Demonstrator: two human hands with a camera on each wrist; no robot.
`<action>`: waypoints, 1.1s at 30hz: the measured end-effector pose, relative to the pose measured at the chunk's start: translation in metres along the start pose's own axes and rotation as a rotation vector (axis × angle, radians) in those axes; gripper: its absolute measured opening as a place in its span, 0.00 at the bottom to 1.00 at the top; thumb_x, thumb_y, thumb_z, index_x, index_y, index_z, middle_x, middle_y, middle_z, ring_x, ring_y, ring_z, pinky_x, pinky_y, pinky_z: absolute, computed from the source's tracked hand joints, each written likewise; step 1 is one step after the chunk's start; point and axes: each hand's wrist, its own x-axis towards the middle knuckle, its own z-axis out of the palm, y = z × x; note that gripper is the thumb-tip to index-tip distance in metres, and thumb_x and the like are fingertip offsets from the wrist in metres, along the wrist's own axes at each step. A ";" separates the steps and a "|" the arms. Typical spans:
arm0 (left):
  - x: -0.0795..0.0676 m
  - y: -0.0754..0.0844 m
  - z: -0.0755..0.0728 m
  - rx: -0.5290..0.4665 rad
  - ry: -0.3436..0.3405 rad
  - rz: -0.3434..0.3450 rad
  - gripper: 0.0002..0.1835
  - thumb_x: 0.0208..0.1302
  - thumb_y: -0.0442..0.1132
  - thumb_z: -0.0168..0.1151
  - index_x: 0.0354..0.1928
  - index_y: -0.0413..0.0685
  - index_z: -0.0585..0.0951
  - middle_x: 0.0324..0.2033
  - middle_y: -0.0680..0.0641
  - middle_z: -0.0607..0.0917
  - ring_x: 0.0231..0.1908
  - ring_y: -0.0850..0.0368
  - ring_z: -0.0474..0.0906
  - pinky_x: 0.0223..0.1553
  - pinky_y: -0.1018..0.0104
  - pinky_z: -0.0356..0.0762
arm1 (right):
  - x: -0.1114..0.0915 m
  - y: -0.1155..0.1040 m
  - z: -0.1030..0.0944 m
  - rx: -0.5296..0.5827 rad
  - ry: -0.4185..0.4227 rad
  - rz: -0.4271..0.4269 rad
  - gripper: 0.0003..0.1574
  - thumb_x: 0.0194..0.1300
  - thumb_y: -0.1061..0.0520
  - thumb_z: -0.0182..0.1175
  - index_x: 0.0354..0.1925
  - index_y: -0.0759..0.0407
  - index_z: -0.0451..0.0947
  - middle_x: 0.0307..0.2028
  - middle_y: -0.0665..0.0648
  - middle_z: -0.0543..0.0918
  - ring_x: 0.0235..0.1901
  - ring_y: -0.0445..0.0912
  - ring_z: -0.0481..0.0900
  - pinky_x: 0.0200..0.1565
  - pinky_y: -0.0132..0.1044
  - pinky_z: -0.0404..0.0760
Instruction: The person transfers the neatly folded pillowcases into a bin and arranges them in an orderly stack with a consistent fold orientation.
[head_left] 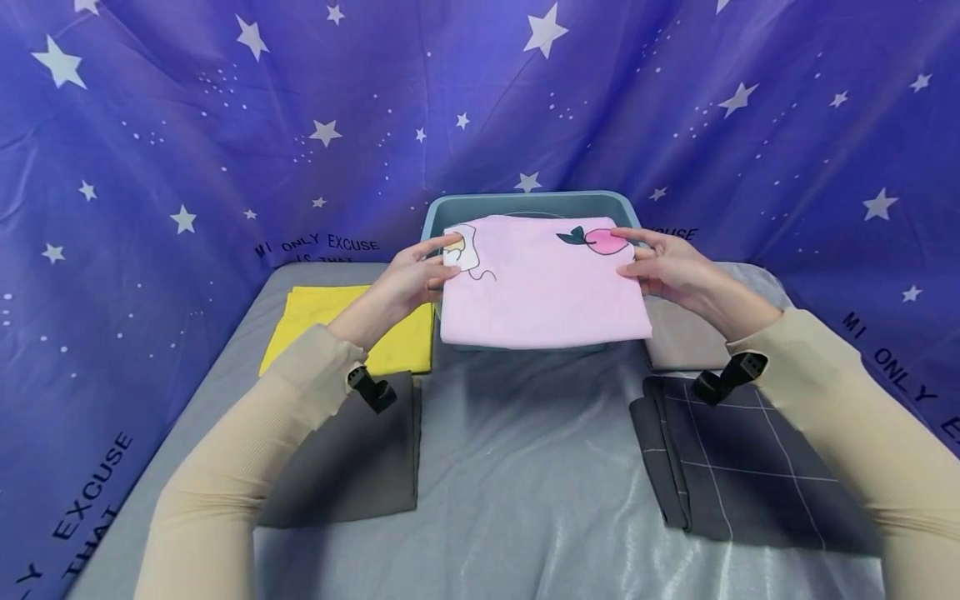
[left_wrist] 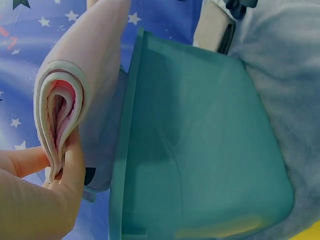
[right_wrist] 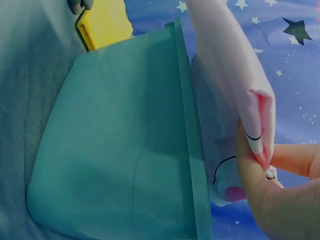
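Note:
A folded pink garment (head_left: pixel 543 292), printed with a pink fruit and a white figure, is held up flat between both hands. My left hand (head_left: pixel 411 277) pinches its left edge, thumb on one face and fingers on the other. On the opposite edge, my right hand (head_left: pixel 673 268) pinches it near the fruit print. The left wrist view shows the rolled layers of the garment (left_wrist: pixel 60 95) at its side. Behind and beneath it stands a blue-green bin (head_left: pixel 532 202), largely hidden in the head view. The garment is above the rim of the bin (right_wrist: pixel 187 125).
Left of the bin lies a folded yellow cloth (head_left: pixel 318 321), with a folded dark grey cloth (head_left: pixel 352 467) nearer. To the right are a folded beige-grey cloth (head_left: pixel 682 337) and a dark checked cloth (head_left: pixel 757 475). A starry blue curtain (head_left: pixel 480 92) hangs behind the grey-covered surface (head_left: pixel 525 483).

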 end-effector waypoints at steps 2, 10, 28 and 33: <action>0.003 0.003 0.001 -0.001 0.005 -0.002 0.27 0.62 0.28 0.53 0.62 0.56 0.69 0.51 0.45 0.75 0.31 0.59 0.80 0.38 0.64 0.77 | 0.003 -0.002 -0.001 -0.018 0.011 0.008 0.44 0.63 0.66 0.53 0.71 0.50 0.45 0.62 0.56 0.67 0.31 0.36 0.80 0.35 0.31 0.79; 0.018 0.009 0.004 -0.030 0.030 -0.008 0.27 0.62 0.25 0.52 0.61 0.56 0.70 0.56 0.46 0.73 0.40 0.57 0.78 0.47 0.57 0.73 | 0.016 -0.008 -0.005 0.000 0.017 0.026 0.43 0.65 0.67 0.50 0.71 0.51 0.43 0.69 0.61 0.52 0.31 0.35 0.78 0.35 0.29 0.79; 0.044 0.019 0.007 -0.019 0.082 -0.009 0.28 0.62 0.25 0.51 0.62 0.57 0.69 0.55 0.46 0.74 0.35 0.59 0.77 0.40 0.62 0.73 | 0.040 -0.023 -0.007 -0.057 0.085 0.091 0.43 0.64 0.67 0.50 0.71 0.50 0.44 0.70 0.59 0.51 0.27 0.36 0.74 0.32 0.28 0.77; 0.051 0.022 0.007 -0.015 0.101 -0.016 0.28 0.62 0.25 0.51 0.62 0.58 0.70 0.55 0.46 0.75 0.32 0.60 0.76 0.37 0.65 0.74 | 0.048 -0.028 -0.007 -0.047 0.107 0.119 0.43 0.65 0.68 0.49 0.71 0.48 0.45 0.69 0.57 0.52 0.21 0.36 0.66 0.30 0.27 0.73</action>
